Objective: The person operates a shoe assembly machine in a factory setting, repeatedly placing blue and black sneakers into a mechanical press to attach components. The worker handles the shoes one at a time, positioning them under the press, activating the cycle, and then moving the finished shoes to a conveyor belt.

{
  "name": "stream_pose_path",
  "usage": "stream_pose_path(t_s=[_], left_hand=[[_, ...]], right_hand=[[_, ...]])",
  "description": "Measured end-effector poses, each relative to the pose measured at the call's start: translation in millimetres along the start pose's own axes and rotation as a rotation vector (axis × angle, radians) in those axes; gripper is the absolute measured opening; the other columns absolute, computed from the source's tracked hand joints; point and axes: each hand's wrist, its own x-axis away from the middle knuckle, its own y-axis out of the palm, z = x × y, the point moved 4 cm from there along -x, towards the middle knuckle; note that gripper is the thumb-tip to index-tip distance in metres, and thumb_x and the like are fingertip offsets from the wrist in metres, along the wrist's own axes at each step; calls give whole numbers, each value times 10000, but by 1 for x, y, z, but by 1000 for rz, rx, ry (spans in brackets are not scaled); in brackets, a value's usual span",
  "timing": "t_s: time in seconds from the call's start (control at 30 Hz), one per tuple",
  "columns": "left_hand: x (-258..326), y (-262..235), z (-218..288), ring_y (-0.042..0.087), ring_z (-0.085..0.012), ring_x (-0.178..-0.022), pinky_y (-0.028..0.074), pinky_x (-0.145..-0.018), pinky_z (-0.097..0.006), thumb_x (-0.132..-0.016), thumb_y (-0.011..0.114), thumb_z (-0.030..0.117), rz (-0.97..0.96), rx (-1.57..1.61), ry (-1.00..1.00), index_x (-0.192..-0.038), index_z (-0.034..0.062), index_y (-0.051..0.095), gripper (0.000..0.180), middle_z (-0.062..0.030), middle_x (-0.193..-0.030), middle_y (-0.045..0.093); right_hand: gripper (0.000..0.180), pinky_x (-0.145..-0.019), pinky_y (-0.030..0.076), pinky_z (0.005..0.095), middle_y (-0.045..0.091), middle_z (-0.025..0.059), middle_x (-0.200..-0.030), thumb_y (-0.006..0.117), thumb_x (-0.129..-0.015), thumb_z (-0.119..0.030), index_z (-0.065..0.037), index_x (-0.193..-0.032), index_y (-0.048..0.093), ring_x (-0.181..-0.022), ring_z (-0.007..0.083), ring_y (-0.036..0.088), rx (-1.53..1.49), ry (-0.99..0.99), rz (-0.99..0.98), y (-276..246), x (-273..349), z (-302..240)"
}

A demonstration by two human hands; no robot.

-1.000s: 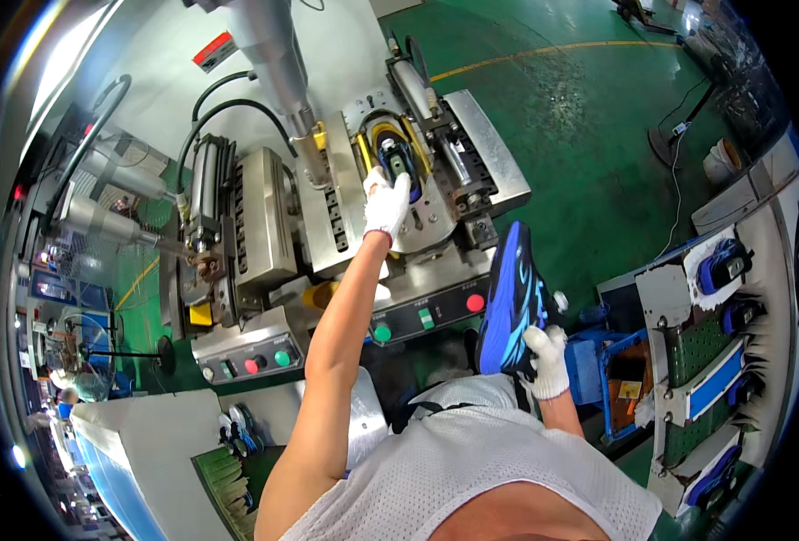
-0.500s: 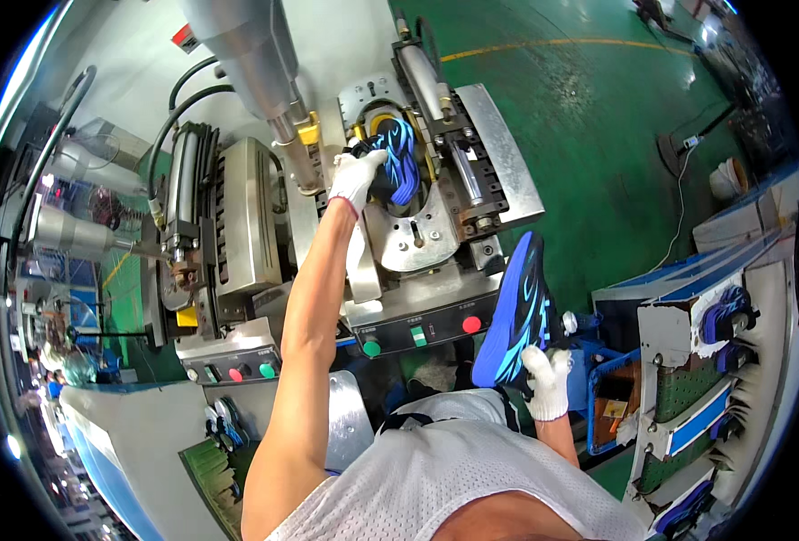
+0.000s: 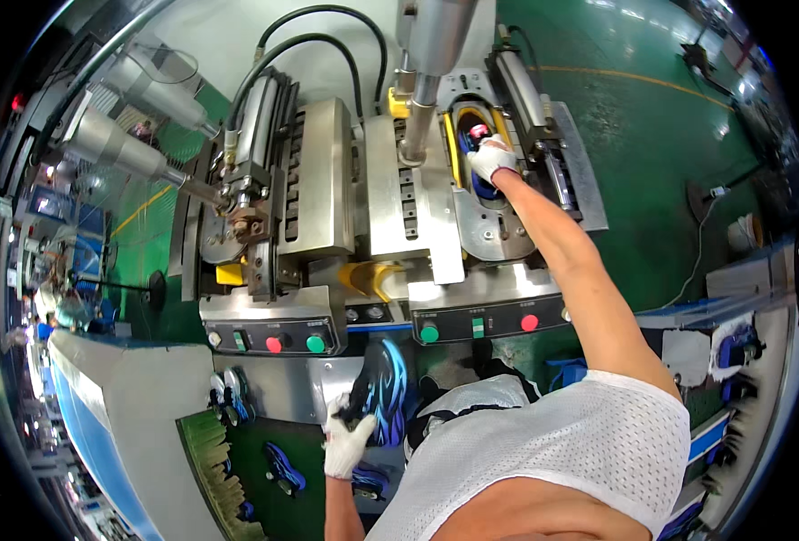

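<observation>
Whereas the left hand reached into the press a moment earlier, head view now lists: right hand (image 3: 489,160) on blue shoe (image 3: 480,187) in press cradle (image 3: 507,230), 1 o'clock, grip not discernible; left hand (image 3: 347,442) clasping second shoe (image 3: 383,392), 6 o'clock. Shoes apparently exchanged.

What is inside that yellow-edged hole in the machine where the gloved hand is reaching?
A blue shoe sits inside the yellow-rimmed cradle. The right hand, in a white glove, rests on it and covers its middle, so the rest of the shoe cannot be seen.
</observation>
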Motion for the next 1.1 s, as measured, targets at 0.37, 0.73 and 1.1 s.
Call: stream_pose_path(t_s=[0.37,0.73,1.1], left_hand=[[91,18,-349,538,-427,-1249,421,-1069,-451,-833,734,368,751,-86,-810,-1431,-43,393,802,-281,-1375,537],[97,20,-316,607,-447,-1187,468,-1013,-480,-828,664,610,611,-49,-762,-1281,-82,554,834,-299,-1244,632],[214,-15,-343,544,-374,-1244,426,-1076,-427,-741,855,204,1098,21,-560,-1397,-35,449,808,-244,-1335,524]], right_hand=[[675,-913,528,448,702,266,-1124,646,-770,-576,18,-1082,720,-1080,394,680,-11,-139,-196,29,-27,-10],[914,-1247,141,498,201,280,-1627,732,-839,-176,56,-1561,220,-1521,422,182,265,-1014,-67,122,387,-86],[1050,-1175,315,446,363,295,-1517,808,-750,-363,68,-1528,249,-1422,447,354,-10,-933,-943,195,597,-191]])
